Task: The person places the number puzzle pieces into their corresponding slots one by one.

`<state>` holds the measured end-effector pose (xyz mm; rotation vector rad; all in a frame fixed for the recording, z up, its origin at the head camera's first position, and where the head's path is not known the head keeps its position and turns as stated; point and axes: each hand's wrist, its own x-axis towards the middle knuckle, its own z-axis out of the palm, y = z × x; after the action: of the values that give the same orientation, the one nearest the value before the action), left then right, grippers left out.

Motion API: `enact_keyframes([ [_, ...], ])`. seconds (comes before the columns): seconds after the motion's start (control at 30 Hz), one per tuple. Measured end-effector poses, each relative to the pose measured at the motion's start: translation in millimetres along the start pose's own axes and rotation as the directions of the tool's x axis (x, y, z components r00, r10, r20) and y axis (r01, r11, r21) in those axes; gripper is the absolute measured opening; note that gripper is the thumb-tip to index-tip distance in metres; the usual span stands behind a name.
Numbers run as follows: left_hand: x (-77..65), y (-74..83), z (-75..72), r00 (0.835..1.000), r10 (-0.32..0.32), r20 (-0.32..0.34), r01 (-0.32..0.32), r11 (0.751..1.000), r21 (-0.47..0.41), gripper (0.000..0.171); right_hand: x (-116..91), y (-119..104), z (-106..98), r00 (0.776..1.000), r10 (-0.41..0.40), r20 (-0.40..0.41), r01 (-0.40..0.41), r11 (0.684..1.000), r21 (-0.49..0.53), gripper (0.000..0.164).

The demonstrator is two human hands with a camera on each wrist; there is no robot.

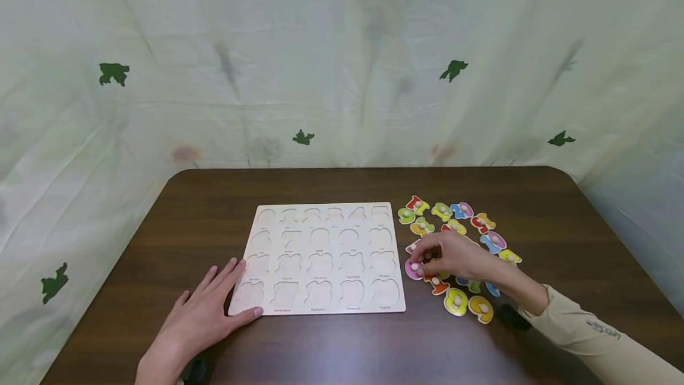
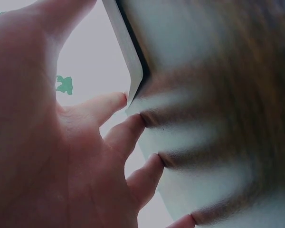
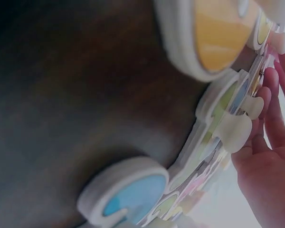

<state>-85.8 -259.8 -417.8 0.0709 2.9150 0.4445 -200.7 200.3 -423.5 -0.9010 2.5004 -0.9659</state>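
Observation:
A white puzzle board (image 1: 271,257) with rows of empty number-shaped recesses lies on the table. My left hand (image 1: 200,319) rests at its lower left corner, fingers spread along the left edge and thumb over the front edge. In the left wrist view, fingertips touch the dark tabletop beside the board's edge (image 2: 126,47). Right of the board, my right hand (image 1: 462,257) pinches the knob of a purple number piece (image 1: 410,273) between thumb and index finger. That piece sits close to the board's right edge. The hand covers some of the other pieces.
Several colourful knobbed number pieces lie scattered around the right hand, including a yellow one (image 1: 456,302) and an orange one (image 1: 481,316) in front. A blue piece (image 3: 137,192) shows close up in the right wrist view. Behind the brown table (image 1: 214,189) hangs a leaf-patterned curtain (image 1: 342,64).

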Motion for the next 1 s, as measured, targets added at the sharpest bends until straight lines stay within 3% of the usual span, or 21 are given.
enact_keyframes([
  [0.53,-1.5,1.9,-2.0,1.0,-0.003,-0.005,0.003,1.0,-0.004,0.109,-3.1,-7.1,-1.5,0.999,-0.003,-0.037,0.005,0.998,0.066,0.013],
  [0.8,-3.8,0.0,-3.3,1.0,-0.011,0.004,0.011,1.0,-0.004,0.109,1.9,-22.7,-0.8,0.989,0.004,-0.148,0.0,1.0,0.031,0.012],
  [1.0,-1.4,3.4,-4.0,1.0,0.007,-0.008,-0.007,1.0,0.003,0.107,13.3,-38.4,3.4,0.97,0.042,-0.238,-0.028,0.998,0.061,0.011],
])
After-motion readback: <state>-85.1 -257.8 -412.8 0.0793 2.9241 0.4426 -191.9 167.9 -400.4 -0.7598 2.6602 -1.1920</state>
